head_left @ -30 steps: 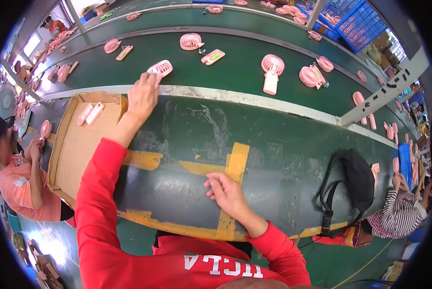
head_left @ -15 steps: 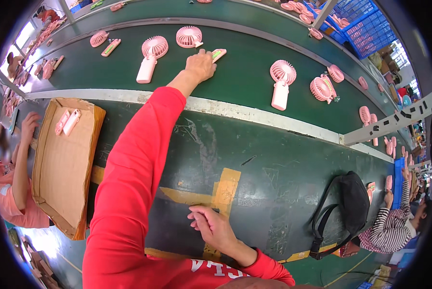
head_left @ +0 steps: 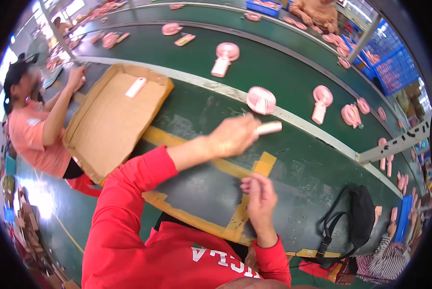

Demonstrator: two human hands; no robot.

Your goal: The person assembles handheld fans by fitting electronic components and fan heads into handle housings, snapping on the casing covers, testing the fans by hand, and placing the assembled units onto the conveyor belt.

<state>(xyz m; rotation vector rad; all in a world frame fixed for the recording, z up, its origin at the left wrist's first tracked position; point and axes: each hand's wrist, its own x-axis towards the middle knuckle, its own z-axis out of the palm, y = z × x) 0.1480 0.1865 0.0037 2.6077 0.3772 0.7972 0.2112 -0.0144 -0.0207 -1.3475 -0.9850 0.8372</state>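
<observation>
My left hand [head_left: 235, 136] is raised over the green table edge and grips a pink hand-held fan [head_left: 263, 106] by its pale handle, the round fan head pointing away from me. My right hand [head_left: 259, 195] hovers lower, just above the yellow tape cross [head_left: 254, 168] on the dark table, fingers loosely curled with nothing visible in them. Both sleeves are red. A flat cardboard tray [head_left: 107, 127] lies to my left with one pale fan handle piece [head_left: 136, 87] in it.
Several pink fans [head_left: 224, 57] ride on the green conveyor belt [head_left: 283, 72] beyond the table. A person in a pink shirt [head_left: 35, 127] sits at the left beside the tray. A black bag [head_left: 358, 221] lies at the right. Blue crates [head_left: 394, 62] stand far right.
My left hand has come back from the conveyor toward me, now carrying a pink fan. My right hand rose a little off the table. The view shifted, bringing the cardboard tray closer to centre.
</observation>
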